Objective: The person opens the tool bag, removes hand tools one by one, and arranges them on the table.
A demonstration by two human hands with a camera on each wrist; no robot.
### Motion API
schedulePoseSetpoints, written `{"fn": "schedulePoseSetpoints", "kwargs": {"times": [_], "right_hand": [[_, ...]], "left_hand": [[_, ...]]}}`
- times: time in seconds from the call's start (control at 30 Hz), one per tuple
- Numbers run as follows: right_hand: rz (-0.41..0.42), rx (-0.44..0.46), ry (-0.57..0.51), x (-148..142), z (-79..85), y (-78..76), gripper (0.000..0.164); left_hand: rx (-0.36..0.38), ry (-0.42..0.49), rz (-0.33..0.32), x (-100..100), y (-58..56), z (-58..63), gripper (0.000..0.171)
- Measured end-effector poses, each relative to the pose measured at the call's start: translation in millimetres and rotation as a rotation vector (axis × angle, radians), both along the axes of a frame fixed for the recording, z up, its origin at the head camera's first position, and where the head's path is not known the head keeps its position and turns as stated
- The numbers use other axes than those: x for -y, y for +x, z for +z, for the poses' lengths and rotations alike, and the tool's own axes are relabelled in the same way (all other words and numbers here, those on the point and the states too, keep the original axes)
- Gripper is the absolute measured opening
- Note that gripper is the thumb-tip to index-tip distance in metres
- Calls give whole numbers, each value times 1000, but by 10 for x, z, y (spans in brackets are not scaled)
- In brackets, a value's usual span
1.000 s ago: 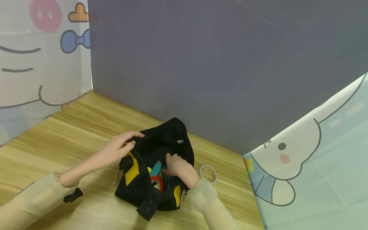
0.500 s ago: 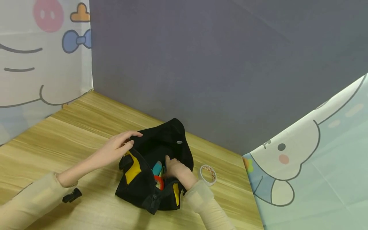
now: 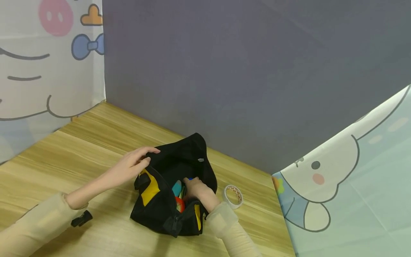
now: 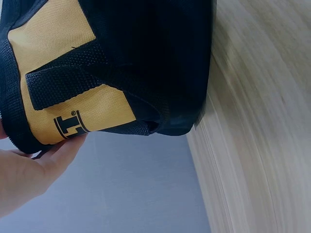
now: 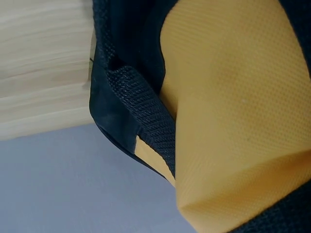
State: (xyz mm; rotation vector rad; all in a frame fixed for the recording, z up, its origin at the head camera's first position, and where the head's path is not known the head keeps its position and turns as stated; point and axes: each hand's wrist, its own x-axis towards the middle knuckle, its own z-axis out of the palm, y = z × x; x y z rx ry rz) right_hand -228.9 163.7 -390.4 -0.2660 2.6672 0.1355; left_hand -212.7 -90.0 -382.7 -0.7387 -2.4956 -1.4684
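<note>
Black bag (image 3: 151, 216) beside tape roll (image 3: 226, 196), left fingers (image 4: 70, 148) round rim (image 3: 160, 178), right fingers (image 3: 190, 184) inside, hold unclear

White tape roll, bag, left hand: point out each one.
White tape roll (image 3: 228, 203), head view: lower left of its ring.
Bag (image 3: 155, 215), head view: its black near wall.
Left hand (image 3: 132, 161), head view: back of the hand.

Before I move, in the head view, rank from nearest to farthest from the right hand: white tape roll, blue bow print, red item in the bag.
1. Red item: inside the bag, beside the right hand.
2. White tape roll: on the table, right of the bag.
3. Blue bow print: on the left wall.
</note>
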Motion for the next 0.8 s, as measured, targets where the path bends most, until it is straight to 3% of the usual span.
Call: {"fn": "schedulePoseSetpoints", "kwargs": {"times": [0.17, 0.43, 0.67, 0.8], "right_hand": [[21, -3, -2, -6, -34, -6, 74], [-9, 4, -91, -8, -23, 5, 65], [-39, -9, -133, 18, 18, 50, 94], [-60, -2, -122, 30, 29, 65, 93]], "left_hand": [[-3, 2, 1, -7, 9, -2, 33], [3, -2, -2, -6, 20, 14, 33], [-7, 3, -8, -5, 26, 19, 33], [-12, 3, -8, 2, 29, 5, 33]]}}
